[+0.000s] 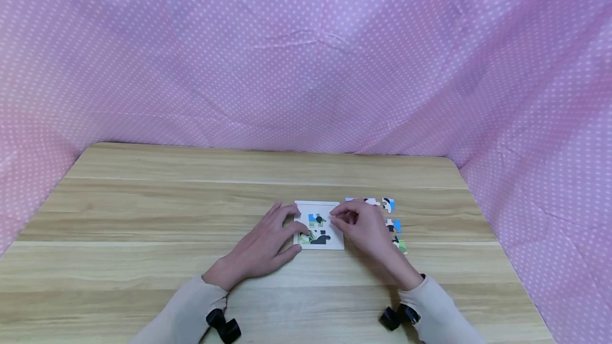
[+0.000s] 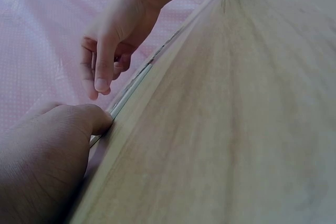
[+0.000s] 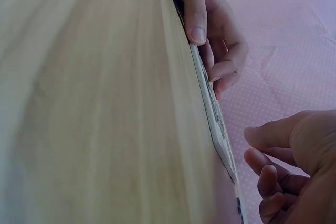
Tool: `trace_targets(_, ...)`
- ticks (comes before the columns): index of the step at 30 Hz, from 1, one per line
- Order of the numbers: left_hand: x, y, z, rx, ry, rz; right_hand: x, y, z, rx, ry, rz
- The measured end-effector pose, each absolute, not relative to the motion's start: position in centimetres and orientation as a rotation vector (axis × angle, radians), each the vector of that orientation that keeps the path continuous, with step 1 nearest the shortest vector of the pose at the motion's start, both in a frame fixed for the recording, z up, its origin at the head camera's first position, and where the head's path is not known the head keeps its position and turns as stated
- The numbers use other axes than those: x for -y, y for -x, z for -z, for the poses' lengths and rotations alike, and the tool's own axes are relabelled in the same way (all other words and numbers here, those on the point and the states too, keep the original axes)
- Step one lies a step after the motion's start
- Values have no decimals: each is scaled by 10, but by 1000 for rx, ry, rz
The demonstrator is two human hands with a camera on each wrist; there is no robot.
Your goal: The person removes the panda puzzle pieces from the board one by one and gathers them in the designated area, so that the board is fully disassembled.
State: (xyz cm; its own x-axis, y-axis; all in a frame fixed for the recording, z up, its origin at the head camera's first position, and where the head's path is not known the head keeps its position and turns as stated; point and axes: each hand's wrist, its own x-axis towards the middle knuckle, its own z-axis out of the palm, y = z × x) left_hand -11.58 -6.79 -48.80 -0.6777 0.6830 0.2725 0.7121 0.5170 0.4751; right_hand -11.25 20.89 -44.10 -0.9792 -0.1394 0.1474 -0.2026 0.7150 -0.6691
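Note:
A white puzzle board [image 1: 319, 244] lies flat on the wooden table. Several picture pieces [image 1: 317, 237] in green, blue and black sit inside it, partly covered by fingers. My left hand [image 1: 263, 240] is spread at the board's left side, its fingertips resting on the board and its thumb against the near edge. Over the board's right edge hovers my right hand [image 1: 365, 227], its thumb and index finger close to each other. In the right wrist view a narrow gap shows between that thumb [image 3: 273, 134] and index finger, with no piece visible there.
Several loose puzzle pieces [image 1: 388, 205] lie right of the board, some hidden behind the right hand. Wooden table [image 1: 191, 195] surface extends around. Pink dotted cloth [image 1: 306, 68] hangs behind the table and at its sides. Black wrist devices [image 1: 399, 316] sit at both sleeves.

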Motion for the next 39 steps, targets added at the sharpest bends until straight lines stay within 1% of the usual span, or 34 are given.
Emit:
trace_targets(23, 68, 115, 486, 2757, 1111, 922, -198, 120, 453, 2837, -290, -1164)
trace_targets(39, 68, 115, 486, 2763, 1108, 914, -196, 120, 455, 2852, -320, -1109)
